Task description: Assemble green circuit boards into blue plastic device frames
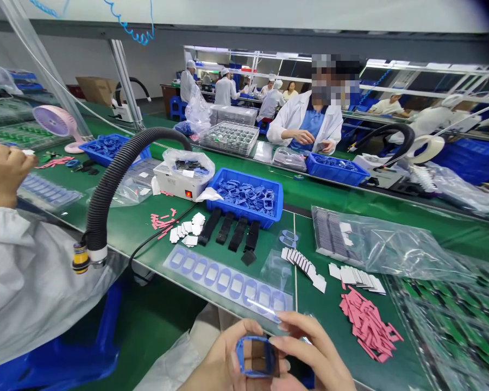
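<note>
At a green factory desk, the left hand and right hand hold a blue rubber frame with a dark square insert just past the desk's near edge, fingers clenched on it. Pink strips lie right of the frame; a blue crate sits beyond it.

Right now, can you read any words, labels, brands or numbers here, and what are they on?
Nothing can be read.
The blue plastic frame between the left hand and right hand shows no text.
The white sticker on the clear plastic bag is too blurred to read.
Any marks beside the red switch are too small to tell.
</note>
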The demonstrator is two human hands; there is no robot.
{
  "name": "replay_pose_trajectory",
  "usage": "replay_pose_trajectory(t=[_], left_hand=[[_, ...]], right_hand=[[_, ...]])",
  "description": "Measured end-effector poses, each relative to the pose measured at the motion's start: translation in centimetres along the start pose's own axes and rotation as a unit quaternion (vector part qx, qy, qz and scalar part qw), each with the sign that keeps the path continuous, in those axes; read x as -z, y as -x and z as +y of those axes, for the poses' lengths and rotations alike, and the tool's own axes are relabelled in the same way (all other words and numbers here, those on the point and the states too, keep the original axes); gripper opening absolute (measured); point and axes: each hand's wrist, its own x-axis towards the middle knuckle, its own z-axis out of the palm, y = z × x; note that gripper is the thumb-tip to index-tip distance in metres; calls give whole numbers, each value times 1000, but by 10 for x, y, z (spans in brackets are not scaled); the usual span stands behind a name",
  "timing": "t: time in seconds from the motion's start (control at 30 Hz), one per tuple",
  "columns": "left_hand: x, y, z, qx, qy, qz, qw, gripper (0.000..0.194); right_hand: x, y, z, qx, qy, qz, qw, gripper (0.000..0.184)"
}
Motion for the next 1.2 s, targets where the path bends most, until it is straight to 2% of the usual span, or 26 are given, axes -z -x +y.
replay_pose_trajectory(t=[0.13,0.2,0.3,0.47,0.63,0.83,0.97,1.07,1.13,1.2], left_hand=[[4,-1,-4,1,21,-1,1000,53],[6,-3,-6,0,34,-18,999,53],[5,-5,-8,9,53,-29,998,57],[-3,-3,-5,6,46,24,999,56],[-7,-3,-4,19,37,28,999,60],[-4,-3,-6,10,40,45,998,57],[-3,-5,-9,9,29,43,999,58],[-1,-7,-14,-19,-19,61,998,59],[1,-8,-19,-70,-72,103,990,57],[3,-9,-25,-136,-130,158,969,48]], right_hand=[[8,-7,8,101,23,-44,994,28],[12,-12,9,128,38,-64,989,29],[13,-16,4,119,47,-75,989,32],[9,-17,-2,89,47,-67,993,29],[11,-15,2,114,53,-68,990,31],[19,-14,4,80,90,-85,989,55],[18,-18,3,114,77,-109,984,38],[14,-19,3,116,60,-102,986,30],[11,-18,2,95,62,-81,990,30],[8,-17,-1,74,62,-70,993,28]])
